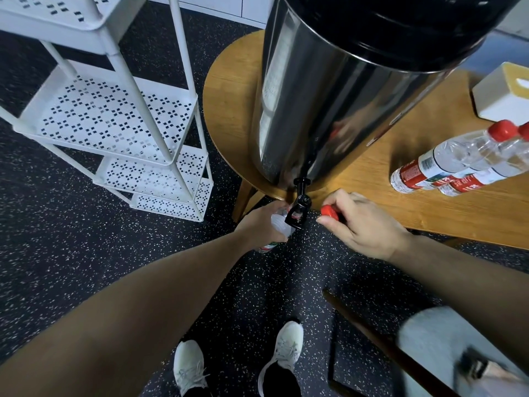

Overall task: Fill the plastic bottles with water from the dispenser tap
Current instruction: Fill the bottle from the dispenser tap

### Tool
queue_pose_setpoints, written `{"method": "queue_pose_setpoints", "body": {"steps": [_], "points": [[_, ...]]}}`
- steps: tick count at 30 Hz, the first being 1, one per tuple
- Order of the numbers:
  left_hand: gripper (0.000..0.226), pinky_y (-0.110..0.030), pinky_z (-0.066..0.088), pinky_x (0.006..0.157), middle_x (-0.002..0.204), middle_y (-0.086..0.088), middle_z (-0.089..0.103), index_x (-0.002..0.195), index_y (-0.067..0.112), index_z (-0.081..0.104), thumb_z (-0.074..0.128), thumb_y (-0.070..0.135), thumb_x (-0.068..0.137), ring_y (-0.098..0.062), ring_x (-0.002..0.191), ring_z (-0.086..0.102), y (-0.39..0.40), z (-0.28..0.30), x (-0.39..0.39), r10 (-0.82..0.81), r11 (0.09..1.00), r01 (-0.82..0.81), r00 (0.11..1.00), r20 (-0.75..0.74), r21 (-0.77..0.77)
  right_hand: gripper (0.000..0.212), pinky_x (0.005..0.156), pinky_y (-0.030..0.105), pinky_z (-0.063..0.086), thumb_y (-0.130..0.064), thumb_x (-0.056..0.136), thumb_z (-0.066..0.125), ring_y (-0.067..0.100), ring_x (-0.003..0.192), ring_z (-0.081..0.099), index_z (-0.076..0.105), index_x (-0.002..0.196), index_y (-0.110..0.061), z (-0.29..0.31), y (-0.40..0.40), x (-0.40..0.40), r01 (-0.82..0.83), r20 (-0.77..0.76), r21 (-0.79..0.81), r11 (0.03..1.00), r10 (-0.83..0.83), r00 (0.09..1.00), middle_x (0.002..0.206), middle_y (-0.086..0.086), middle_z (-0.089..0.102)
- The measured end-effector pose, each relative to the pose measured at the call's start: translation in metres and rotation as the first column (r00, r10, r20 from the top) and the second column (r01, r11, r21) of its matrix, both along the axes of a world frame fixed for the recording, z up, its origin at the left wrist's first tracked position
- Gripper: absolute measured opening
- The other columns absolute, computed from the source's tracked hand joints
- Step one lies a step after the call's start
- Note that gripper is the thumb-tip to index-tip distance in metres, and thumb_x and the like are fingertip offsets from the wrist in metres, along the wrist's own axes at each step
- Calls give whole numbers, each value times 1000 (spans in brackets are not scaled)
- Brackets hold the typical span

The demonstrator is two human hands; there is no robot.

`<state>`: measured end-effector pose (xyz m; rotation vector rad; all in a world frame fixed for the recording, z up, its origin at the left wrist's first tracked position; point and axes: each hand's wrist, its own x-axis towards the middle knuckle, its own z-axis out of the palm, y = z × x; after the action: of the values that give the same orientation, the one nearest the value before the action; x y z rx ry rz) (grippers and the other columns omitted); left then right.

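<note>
A tall steel water dispenser (323, 104) with a black lid stands on a wooden table (372, 202). Its black tap (299, 209) juts over the table's front edge. My left hand (262, 222) is wrapped around a clear plastic bottle (279, 224) with a red label, held right under the tap; most of the bottle is hidden by my fingers. My right hand (363, 224) pinches a red bottle cap (329, 211) just right of the tap. Two capped clear bottles (455, 161) with red labels lie on their sides on the table at the right.
A white perforated metal shelf rack (120, 116) stands on the dark speckled floor to the left of the table. A white and yellow box (503, 93) sits at the table's far right. A dark chair frame (386, 345) is at lower right, beside my white shoes (237, 362).
</note>
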<state>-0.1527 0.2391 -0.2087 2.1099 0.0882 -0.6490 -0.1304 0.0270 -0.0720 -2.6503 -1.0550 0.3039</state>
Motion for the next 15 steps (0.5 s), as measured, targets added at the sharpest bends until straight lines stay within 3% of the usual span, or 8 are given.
{"method": "queue_pose_setpoints", "body": {"steps": [15], "points": [[80, -33, 48, 92, 131, 7, 59, 142, 40, 43, 84, 28, 74, -19, 115, 59, -1, 2, 0, 9, 1000, -9, 1000, -12, 3, 63, 72, 28, 37, -73, 90, 16, 17, 82, 50, 43, 107, -18, 1, -2, 1, 19, -39, -15, 1000, -19, 999, 85, -10, 48]]}}
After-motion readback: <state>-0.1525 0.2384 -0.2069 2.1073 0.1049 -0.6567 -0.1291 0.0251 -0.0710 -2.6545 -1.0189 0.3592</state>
